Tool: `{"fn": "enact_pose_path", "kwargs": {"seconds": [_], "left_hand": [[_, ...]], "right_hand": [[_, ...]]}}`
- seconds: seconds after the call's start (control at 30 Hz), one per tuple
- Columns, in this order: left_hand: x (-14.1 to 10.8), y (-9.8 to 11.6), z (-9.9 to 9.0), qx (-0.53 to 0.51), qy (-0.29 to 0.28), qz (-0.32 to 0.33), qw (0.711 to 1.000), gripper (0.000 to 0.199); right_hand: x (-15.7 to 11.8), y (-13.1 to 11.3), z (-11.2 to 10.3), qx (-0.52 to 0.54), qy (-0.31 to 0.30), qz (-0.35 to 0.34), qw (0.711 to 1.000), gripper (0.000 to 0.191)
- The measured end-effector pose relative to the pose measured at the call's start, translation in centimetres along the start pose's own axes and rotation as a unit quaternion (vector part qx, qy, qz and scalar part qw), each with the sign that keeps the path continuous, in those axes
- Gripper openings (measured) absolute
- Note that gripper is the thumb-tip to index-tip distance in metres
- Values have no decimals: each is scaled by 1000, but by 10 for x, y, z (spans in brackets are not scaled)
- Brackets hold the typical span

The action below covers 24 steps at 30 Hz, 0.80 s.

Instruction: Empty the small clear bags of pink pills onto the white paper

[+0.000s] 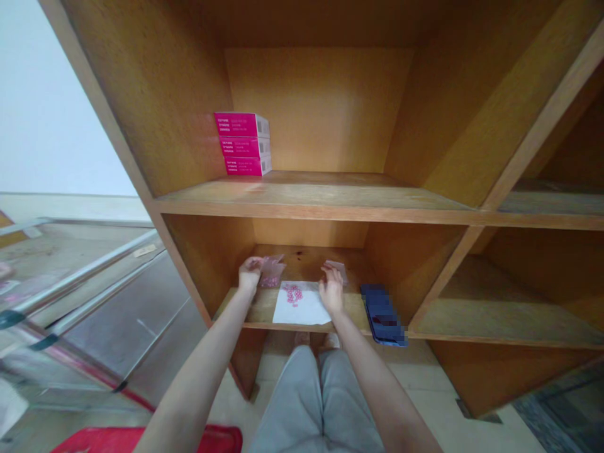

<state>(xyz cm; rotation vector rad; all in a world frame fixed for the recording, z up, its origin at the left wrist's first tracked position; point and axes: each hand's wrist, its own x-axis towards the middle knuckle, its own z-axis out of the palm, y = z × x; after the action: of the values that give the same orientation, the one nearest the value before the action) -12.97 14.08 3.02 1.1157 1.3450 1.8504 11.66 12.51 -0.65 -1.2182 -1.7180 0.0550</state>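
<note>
Wooden shelves point(321, 212); the upper one bears three stacked pink boxes point(243, 146), white lettering too small to read. Lower shelf: white paper point(304, 311) lies at the front edge; to its right, a dark blue case point(380, 308), long axis front-to-back, overhangs. Left hand point(251, 274) pinches a clear left bag point(274, 267), pink contents low, long axis unclear. Right hand point(332, 287) touches a slanted right bag point(340, 269); grip cannot be told. Loose beads point(293, 294) sit on the paper, between the hands.
</note>
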Motion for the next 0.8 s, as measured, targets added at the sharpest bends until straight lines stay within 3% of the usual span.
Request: {"fn": "enact_pose_path", "kwargs": {"seconds": [0.07, 0.13, 0.23, 0.37, 0.6, 0.8], "left_hand": [[2, 4, -1, -59, 43, -11, 997, 10], [0, 8, -3, -83, 48, -24, 995, 12], [-9, 12, -6, -197, 26, -78, 977, 14], [-27, 7, -8, -338, -19, -156, 928, 15], [-58, -19, -14, -386, -45, -215, 896, 11], [-61, -21, -15, -415, -49, -218, 882, 11]], "right_hand": [[0, 1, 1, 5, 5, -2, 1000, 35], [0, 1, 1, 7, 7, 0, 1000, 35], [0, 0, 0, 11, 8, 1, 1000, 35], [0, -1, -1, 18, 6, -3, 1000, 35], [1, -2, -2, 20, 4, -4, 1000, 35], [1, -2, -5, 9, 15, -19, 1000, 30]]}}
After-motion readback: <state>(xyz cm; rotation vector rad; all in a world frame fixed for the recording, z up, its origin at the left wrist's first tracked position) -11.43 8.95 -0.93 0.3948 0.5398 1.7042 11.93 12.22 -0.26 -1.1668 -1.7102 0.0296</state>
